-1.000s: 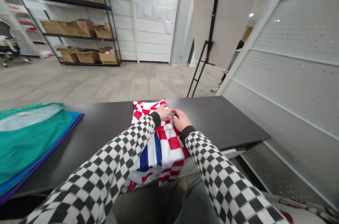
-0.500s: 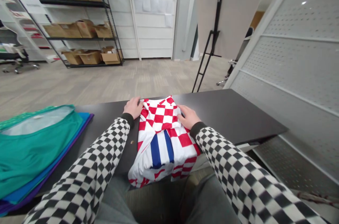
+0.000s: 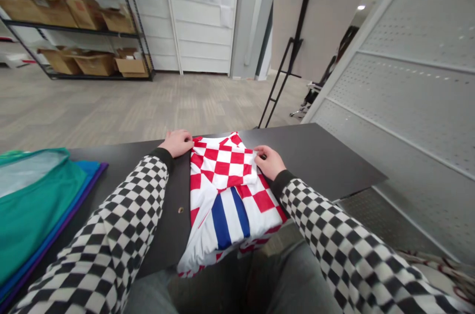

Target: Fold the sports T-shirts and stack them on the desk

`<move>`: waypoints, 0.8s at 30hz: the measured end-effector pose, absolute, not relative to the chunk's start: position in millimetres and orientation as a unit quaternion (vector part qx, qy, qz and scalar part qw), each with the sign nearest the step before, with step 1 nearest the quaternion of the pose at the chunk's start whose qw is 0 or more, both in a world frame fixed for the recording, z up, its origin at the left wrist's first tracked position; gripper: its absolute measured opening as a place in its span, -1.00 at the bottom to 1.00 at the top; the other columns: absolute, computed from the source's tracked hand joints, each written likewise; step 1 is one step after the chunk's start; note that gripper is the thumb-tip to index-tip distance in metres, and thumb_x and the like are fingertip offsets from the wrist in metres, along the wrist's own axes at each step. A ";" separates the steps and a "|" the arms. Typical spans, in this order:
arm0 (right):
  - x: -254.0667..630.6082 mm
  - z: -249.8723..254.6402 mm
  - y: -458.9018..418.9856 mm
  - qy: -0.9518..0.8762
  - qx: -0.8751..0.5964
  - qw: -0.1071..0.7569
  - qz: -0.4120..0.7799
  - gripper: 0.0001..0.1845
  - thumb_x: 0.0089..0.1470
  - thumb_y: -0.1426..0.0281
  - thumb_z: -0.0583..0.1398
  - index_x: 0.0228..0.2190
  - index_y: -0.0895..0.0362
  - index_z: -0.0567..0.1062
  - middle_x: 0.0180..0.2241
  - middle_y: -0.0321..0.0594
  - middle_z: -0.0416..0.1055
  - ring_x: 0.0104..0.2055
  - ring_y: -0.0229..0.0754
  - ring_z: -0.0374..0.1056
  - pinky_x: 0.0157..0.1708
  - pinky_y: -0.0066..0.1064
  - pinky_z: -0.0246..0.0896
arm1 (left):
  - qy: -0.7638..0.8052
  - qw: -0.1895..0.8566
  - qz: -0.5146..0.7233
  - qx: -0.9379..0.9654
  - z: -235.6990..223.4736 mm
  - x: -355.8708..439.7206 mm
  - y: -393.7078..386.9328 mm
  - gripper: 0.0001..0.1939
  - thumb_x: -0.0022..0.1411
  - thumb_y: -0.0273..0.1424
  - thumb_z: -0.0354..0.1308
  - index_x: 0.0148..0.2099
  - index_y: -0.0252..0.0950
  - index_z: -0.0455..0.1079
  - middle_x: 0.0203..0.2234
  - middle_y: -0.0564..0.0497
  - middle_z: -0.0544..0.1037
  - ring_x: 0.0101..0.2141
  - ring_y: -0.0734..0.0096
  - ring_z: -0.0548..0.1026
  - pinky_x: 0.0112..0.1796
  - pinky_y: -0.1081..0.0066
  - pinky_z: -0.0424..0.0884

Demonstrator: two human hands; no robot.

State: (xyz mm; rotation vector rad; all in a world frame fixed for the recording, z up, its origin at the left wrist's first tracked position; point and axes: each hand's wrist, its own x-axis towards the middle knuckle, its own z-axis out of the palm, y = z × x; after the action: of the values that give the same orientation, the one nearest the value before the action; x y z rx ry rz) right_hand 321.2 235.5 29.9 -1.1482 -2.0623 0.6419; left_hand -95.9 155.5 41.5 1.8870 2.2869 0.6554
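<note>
A folded red-and-white checked garment [image 3: 226, 190] with blue stripes lies on the dark table [image 3: 319, 160], its near end hanging over the table's front edge onto my lap. My left hand [image 3: 178, 142] rests at the garment's far left corner, fingers curled on the cloth edge. My right hand [image 3: 269, 160] sits at the far right corner, fingers pinched on the edge of the folded top layer. Both arms wear black-and-white checked sleeves.
A stack of green, blue and purple cloth [image 3: 33, 205] lies on the table's left side. Behind the table stand a black easel with a board [image 3: 293, 46] and shelving with cardboard boxes [image 3: 77, 17]. A perforated grey panel [image 3: 408, 106] closes off the right.
My hands have parted from the garment's middle to its far left and right corners. The top layer now lies flatter, and the view has tipped downward.
</note>
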 end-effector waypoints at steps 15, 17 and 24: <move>315.6 29.3 230.2 -0.836 -0.428 0.319 0.128 -0.79 0.25 0.39 0.17 -0.17 0.05 0.62 -0.09 -0.09 0.64 0.01 0.04 0.50 0.13 -0.12 0.37 | 0.653 -0.046 0.246 0.715 56.4 -25.5 136.1 -0.60 0.44 -0.30 0.08 0.21 -0.24 0.56 0.16 -0.22 0.64 0.22 -0.09 0.53 0.37 0.00 0.30; 316.0 31.0 229.0 -0.842 -0.426 0.307 0.124 -0.86 0.23 0.39 0.19 -0.29 0.03 0.59 -0.15 -0.12 0.63 -0.04 0.03 0.50 0.12 -0.12 0.38 | 0.640 -0.020 0.221 0.735 52.5 -13.2 131.9 -0.52 0.48 -0.19 0.07 0.29 -0.23 0.54 0.26 -0.21 0.60 0.28 -0.09 0.51 0.37 0.03 0.32; 318.0 36.6 223.2 -0.880 -0.357 0.278 0.141 -0.87 0.23 0.30 0.33 -0.38 0.01 0.55 -0.02 -0.13 0.64 0.07 0.04 0.51 0.23 -0.07 0.33 | 0.635 0.043 0.187 0.749 41.0 -18.1 134.7 -0.44 0.47 -0.08 0.12 0.35 -0.23 0.54 0.39 -0.22 0.52 0.41 -0.11 0.42 0.44 0.02 0.25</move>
State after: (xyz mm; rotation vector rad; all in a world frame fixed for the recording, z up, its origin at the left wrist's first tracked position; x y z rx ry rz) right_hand 318.0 223.2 36.6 -0.9574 -2.3628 0.3796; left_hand -18.1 134.7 41.0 2.2902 1.9410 0.5709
